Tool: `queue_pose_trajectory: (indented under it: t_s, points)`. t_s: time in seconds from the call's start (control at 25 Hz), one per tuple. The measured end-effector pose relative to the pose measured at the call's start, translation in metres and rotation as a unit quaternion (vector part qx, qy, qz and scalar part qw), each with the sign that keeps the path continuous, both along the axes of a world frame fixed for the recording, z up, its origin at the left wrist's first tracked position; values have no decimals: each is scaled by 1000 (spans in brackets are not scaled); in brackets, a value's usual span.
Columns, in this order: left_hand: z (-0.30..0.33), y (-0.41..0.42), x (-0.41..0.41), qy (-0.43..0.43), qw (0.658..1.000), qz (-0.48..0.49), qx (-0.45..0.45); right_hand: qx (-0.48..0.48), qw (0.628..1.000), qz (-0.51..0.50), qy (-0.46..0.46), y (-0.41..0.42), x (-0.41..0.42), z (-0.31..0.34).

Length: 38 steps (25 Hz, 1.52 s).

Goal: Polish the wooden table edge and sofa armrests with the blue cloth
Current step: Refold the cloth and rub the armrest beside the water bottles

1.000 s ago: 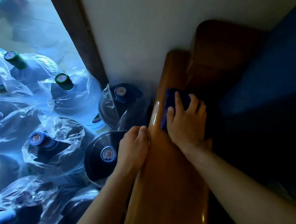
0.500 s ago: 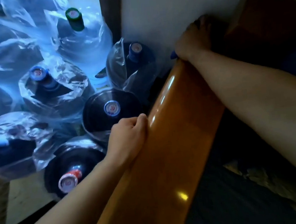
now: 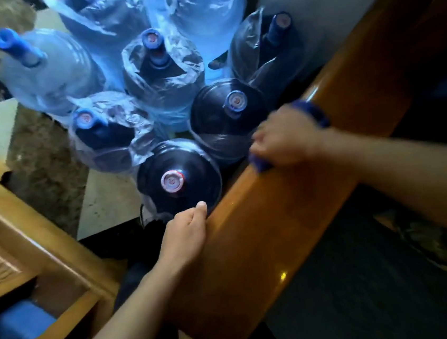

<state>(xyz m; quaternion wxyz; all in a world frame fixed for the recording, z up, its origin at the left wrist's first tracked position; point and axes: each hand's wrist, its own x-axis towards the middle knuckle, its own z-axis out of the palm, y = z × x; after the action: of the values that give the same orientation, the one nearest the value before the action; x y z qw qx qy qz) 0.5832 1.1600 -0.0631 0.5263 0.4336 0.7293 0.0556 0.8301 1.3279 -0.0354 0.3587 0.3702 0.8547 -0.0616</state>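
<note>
A glossy wooden sofa armrest [image 3: 290, 209] runs diagonally from the lower middle up to the top right. My right hand [image 3: 285, 138] is closed over the blue cloth [image 3: 314, 111] and presses it on the armrest's left edge; cloth shows above and below the fingers. The hand is blurred. Lower down, my left hand [image 3: 187, 233] curls against the same edge of the armrest, thumb up, holding nothing else.
Several large water jugs [image 3: 179, 179], some wrapped in clear plastic, crowd the floor left of the armrest. A light wooden table [image 3: 31, 244] stands at the lower left with a blue object under it. Dark sofa cushion [image 3: 352, 280] lies right of the armrest.
My right hand has slid the cloth from the armrest's far end by the wall back toward me along the left edge. My view has tilted down and left, bringing the wooden table in.
</note>
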Motion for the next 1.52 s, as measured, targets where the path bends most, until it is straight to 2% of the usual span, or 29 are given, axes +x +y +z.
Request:
queue_pose_trajectory:
  t_s: [0.08, 0.12, 0.16, 0.2, 0.32, 0.36, 0.44, 0.48, 0.56, 0.64, 0.68, 0.72, 0.76, 0.84, 0.88, 0.92, 0.96, 1.04, 1.12, 1.16, 1.2, 1.24, 1.28, 1.36, 1.4, 1.44, 1.48, 1.52]
  points:
    - [-5, -16, -25, -12, 999, 38, -18, 20, 993, -71, -95, 45, 22, 15]
    - [-7, -24, -34, -15, 998, 51, -27, 18, 988, -113, -104, 49, 23, 10]
    - [-8, -29, -40, -14, 998, 51, -37, -4, 986, -145, -81, 37, 18, 8]
    - [-9, -35, -46, -18, 998, 46, -48, -10, 988, -152, -19, 16, -2, 2]
    - [-7, -48, -66, -25, 997, 53, -54, -25, 996, -76, 34, -92, -110, -2]
    - [-11, -50, -73, -21, 997, 45, -54, -36, 993, -81, 75, -137, -144, -1]
    - [-12, -49, -86, -3, 996, 39, -78, -76, 972, -133, 179, -216, -196, 2]
    - [-11, -50, -91, -15, 993, 65, -101, -77, 960, -151, 222, -246, -207, 2]
    - [-8, -49, -100, -66, 984, 102, -132, -55, 958, -124, 254, -257, -193, 9]
    - [-4, -41, -104, -98, 981, 79, -146, 1, 969, -71, 235, -228, -138, -5]
    - [0, -34, -103, -109, 982, 50, -144, 34, 974, -99, 202, -206, -109, -8]
    - [4, -26, -101, -112, 984, 28, -134, 75, 965, -182, 174, -182, -81, -9]
    - [9, -17, -97, -119, 986, 17, -118, 126, 933, -296, 163, -163, -62, -10]
    - [15, -1, -85, -133, 986, -20, -95, 223, 836, -476, 155, -155, -63, -17]
    - [16, 4, -77, -139, 986, -46, -85, 262, 793, -534, 131, -166, -84, -21]
    - [17, 7, -71, -148, 984, -56, -83, 281, 770, -561, 117, -185, -113, -25]
    - [16, 8, -66, -162, 981, -36, -96, 280, 773, -555, 126, -209, -145, -29]
    - [13, 9, -59, -193, 969, 16, -157, 239, 815, -495, 184, -273, -202, -28]
    - [12, 3, -61, -197, 958, 41, -204, 211, 851, -427, 221, -323, -210, -24]
    - [10, -2, -63, -194, 957, 39, -211, 203, 849, -431, 230, -334, -196, -24]
    - [10, -6, -63, -192, 958, 29, -213, 210, 825, -474, 224, -341, -180, -24]
    - [10, -10, -64, -189, 959, 18, -209, 213, 774, -557, 211, -344, -164, -22]
    - [10, -14, -64, -183, 962, 8, -202, 217, 681, -660, 232, -343, -150, -21]
    - [7, -18, -66, -176, 967, -9, -183, 203, 420, -811, 353, -334, -128, -23]
    - [4, -19, -66, -169, 971, -13, -167, 190, 311, -843, 395, -330, -124, -26]
    - [2, -20, -65, -161, 975, -14, -153, 187, 258, -856, 408, -328, -124, -28]
    - [1, -20, -65, -154, 978, -14, -142, 180, 233, -862, 413, -327, -127, -30]
    - [1, -24, -66, -141, 981, -19, -130, 174, 225, -866, 412, -330, -132, -32]
